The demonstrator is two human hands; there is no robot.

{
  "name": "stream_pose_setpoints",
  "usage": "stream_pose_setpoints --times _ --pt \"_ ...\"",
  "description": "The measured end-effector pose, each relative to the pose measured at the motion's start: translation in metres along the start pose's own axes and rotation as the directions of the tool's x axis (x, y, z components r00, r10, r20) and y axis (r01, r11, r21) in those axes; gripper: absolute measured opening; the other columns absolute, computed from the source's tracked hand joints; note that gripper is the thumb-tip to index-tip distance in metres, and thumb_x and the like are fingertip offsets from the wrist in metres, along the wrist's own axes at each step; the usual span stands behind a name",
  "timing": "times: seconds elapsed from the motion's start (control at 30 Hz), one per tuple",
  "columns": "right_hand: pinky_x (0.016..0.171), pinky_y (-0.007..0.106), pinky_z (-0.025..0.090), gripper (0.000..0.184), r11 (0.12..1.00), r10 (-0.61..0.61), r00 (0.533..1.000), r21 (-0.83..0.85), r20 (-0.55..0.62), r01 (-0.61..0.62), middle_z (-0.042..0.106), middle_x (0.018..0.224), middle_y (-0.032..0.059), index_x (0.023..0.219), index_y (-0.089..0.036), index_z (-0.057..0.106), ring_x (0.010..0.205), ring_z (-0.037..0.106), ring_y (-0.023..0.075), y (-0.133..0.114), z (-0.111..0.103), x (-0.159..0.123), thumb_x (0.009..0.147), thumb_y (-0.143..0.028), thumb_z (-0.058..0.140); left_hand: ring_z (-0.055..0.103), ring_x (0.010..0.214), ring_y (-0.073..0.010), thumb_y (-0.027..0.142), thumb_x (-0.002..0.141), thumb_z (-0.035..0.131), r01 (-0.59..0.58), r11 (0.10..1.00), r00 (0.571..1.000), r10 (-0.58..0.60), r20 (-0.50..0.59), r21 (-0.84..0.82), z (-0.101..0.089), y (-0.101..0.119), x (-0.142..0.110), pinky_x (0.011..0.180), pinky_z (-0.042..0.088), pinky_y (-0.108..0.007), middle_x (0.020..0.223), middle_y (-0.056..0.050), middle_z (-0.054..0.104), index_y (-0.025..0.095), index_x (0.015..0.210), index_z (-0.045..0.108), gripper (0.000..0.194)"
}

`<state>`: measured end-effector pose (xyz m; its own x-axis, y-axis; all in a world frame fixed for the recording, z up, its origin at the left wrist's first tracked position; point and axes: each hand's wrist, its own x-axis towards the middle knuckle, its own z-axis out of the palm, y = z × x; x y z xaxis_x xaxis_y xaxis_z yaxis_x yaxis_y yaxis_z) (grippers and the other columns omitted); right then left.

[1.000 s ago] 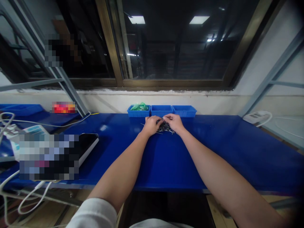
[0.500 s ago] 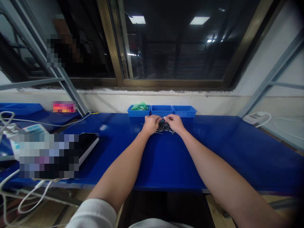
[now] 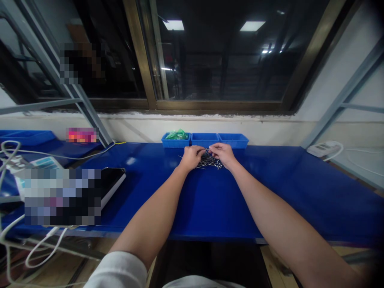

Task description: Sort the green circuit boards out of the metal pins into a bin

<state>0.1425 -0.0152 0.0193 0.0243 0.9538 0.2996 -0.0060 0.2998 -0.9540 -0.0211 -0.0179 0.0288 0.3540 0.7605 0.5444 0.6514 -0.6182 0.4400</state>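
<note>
A pile of thin, dark and silvery metal pieces, like long pins or slim screws, lies on the blue table between my hands. My left hand is at the pile's left side, thumb and fingers closed in a pinch. From the right, my right hand reaches over the pile, its fingertips also pinched. A thin metal piece seems to span the two sets of fingertips; it is too small to make out exactly. Behind the hands stand three joined blue bins, the left one holding green plastic bags.
The blue table runs up to the wall below a window. A dark, pale-edged device with white cables lies at left, beside papers. A white power strip sits at the right end. Grey metal posts rise at both sides.
My right hand has shifted slightly to the right, widening the gap between my fingertips and showing more of the pile. My left hand stays nearly in place.
</note>
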Motion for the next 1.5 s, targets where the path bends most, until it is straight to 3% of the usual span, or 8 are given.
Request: stream_pose_setpoints --times 0.23,0.4,0.53,0.73,0.87,1.0,1.2,1.5 --pt "0.041 0.022 0.034 0.035 1.0 -0.009 0.988 0.006 -0.155 0.01 0.06 0.052 0.0033 0.059 -0.015 0.06 0.043 0.048 0.0093 -0.003 -0.007 0.003 0.062 -0.049 0.065 0.062 0.088 -0.0174 0.038 0.082 0.052 0.086 0.994 0.988 -0.095 -0.126 -0.073 0.002 -0.008 0.0 0.087 0.045 -0.031 0.097 -0.005 0.068 0.019 0.105 0.063 0.032" --pt "0.044 0.022 0.035 0.043 1.0 0.014 0.915 -0.019 -0.402 -0.024 0.062 0.054 0.0056 0.062 -0.014 0.061 0.048 0.053 0.0119 0.002 -0.026 0.014 0.067 -0.056 0.057 0.062 0.086 -0.0165 0.03 0.082 0.048 0.218 0.976 0.937 -0.217 -0.272 -0.029 0.0 -0.024 0.001 0.086 0.045 -0.031 0.097 -0.005 0.067 0.018 0.1 0.063 0.026" --pt "0.044 0.022 0.036 0.051 0.998 0.02 0.87 -0.041 -0.493 -0.047 0.067 0.068 0.0091 0.071 -0.013 0.062 0.054 0.056 0.0132 0.008 -0.043 0.024 0.071 -0.061 0.046 0.062 0.085 -0.016 0.026 0.081 0.047 0.286 0.958 0.911 -0.278 -0.305 -0.017 -0.003 -0.029 0.001 0.085 0.045 -0.03 0.097 -0.005 0.067 0.018 0.097 0.063 0.024" --pt "0.045 0.021 0.038 0.059 0.997 0.048 0.929 0.078 -0.367 -0.021 0.066 0.103 0.0087 0.115 -0.016 0.052 0.068 0.058 0.0137 0.01 -0.053 0.028 0.075 -0.058 0.041 0.06 0.094 -0.0185 0.025 0.079 0.047 0.317 0.947 0.921 -0.295 -0.256 0.047 -0.001 -0.03 0.002 0.086 0.044 -0.032 0.102 -0.005 0.066 0.02 0.1 0.06 0.025" --pt "0.06 0.026 0.044 0.05 0.974 -0.054 0.9 -0.223 -0.433 -0.049 0.068 0.085 0.0076 0.103 -0.016 0.06 0.074 0.06 0.0178 0.014 -0.054 0.026 0.074 -0.053 0.045 0.055 0.106 -0.0245 0.033 0.08 0.047 0.374 0.909 0.918 -0.333 -0.217 0.184 -0.001 -0.033 0.001 0.09 0.041 -0.038 0.111 -0.009 0.061 0.021 0.109 0.057 0.033" --pt "0.079 0.036 0.041 0.034 0.716 -0.09 0.934 -0.674 -0.347 -0.182 0.065 0.086 0.0099 0.086 -0.018 0.066 0.088 0.057 0.0246 0.018 -0.047 0.017 0.067 -0.044 0.059 0.044 0.119 -0.0314 0.058 0.081 0.036 0.42 0.855 0.907 -0.408 -0.105 0.305 -0.001 -0.034 -0.002 0.096 0.034 -0.045 0.126 -0.015 0.052 0.019 0.12 0.052 0.057" --pt "0.088 0.048 0.033 0.045 0.39 0.018 0.982 -0.903 -0.186 -0.178 0.055 0.111 0.0168 0.105 -0.018 0.061 0.109 0.043 0.0337 0.019 -0.027 0.003 0.074 -0.049 0.053 0.02 0.134 -0.0343 0.076 0.073 0.023 0.42 0.843 0.859 -0.489 0.154 0.335 0.007 -0.032 -0.006 0.105 0.018 -0.051 0.145 -0.016 0.027 0.019 0.136 0.037 0.085" --pt "0.076 0.031 0.042 0.013 0.429 -0.056 0.998 -0.903 -0.042 -0.014 0.063 0.086 0.0101 0.076 -0.019 0.066 0.084 0.058 0.0212 0.029 -0.026 0.01 0.075 -0.025 0.055 0.023 0.133 -0.0313 0.074 0.076 0.021 0.33 0.885 0.89 -0.408 0.203 0.33 0.016 -0.027 -0.006 0.106 0.019 -0.047 0.143 -0.017 0.031 0.016 0.132 0.041 0.083"
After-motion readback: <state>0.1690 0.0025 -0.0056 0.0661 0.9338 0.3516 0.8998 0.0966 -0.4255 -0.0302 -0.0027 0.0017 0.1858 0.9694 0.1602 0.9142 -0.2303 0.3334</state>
